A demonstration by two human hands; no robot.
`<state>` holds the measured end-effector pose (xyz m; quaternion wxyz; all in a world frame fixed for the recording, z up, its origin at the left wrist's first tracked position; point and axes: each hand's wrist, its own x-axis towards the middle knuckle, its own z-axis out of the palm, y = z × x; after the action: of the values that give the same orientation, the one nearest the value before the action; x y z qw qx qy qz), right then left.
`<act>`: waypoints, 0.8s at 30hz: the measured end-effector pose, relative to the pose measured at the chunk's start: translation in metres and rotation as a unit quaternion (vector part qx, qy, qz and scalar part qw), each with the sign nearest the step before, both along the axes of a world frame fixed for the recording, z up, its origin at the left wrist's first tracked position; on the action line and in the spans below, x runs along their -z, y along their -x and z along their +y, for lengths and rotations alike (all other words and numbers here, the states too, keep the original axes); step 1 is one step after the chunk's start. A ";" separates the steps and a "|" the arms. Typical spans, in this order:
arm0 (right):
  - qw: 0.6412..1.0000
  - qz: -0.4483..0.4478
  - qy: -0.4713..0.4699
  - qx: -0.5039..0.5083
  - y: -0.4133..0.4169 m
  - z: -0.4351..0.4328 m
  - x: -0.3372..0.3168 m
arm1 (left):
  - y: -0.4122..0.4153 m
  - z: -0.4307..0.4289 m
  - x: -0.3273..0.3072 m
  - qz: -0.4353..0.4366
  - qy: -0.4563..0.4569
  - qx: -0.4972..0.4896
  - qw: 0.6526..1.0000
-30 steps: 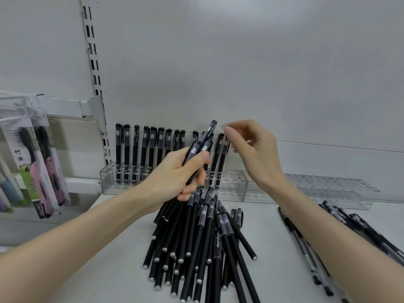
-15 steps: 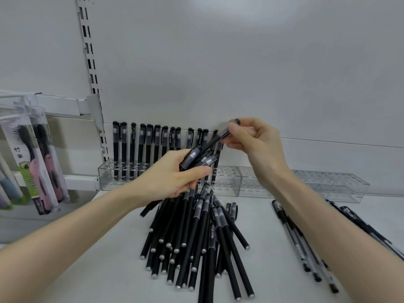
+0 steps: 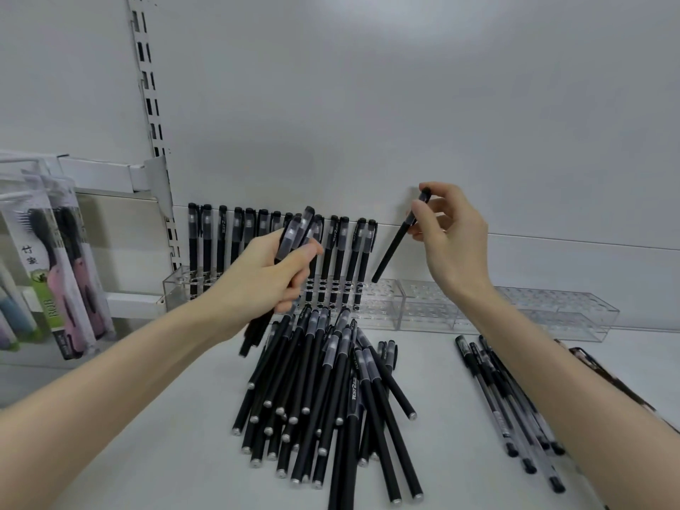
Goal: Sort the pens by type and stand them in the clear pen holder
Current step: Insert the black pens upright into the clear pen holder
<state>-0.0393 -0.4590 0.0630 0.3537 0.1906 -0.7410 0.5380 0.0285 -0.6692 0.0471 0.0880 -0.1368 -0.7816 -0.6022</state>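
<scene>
White worktop (image 3: 147, 454), pen pile (image 3: 323, 392) below both grips.
Right hand (image 3: 454, 244) pinches one black pen (image 3: 393, 250), clear pen holder (image 3: 423, 307) beneath that grip; left hand (image 3: 265, 281) clutches a bundle (image 3: 290, 239).

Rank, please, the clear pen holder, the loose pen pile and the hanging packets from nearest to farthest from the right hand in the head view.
1. Clear pen holder: just below the right hand.
2. Pen pile: lower left, lying loose.
3. Hanging packets: far left.

matt black pens (image 3: 323, 392) (plastic caps), clear glossy plastic pen holder (image 3: 423, 307)
</scene>
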 end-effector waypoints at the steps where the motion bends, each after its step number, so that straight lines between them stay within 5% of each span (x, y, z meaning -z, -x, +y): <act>1: 1.000 0.000 -0.015 0.004 0.002 -0.001 0.001 | -0.001 0.003 0.000 0.003 -0.017 0.001 1.000; 13: 0.995 0.031 -0.086 0.038 0.012 -0.008 0.002 | 0.001 0.009 0.006 -0.045 -0.099 0.010 0.994; 24: 0.984 0.011 -0.174 0.040 0.015 -0.012 0.012 | 0.004 0.017 0.007 -0.044 -0.085 0.037 0.995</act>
<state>-0.0545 -0.4708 0.0507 0.3444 0.2256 -0.8264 0.3842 0.0246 -0.6525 0.0404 0.0424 -0.1312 -0.7252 -0.6746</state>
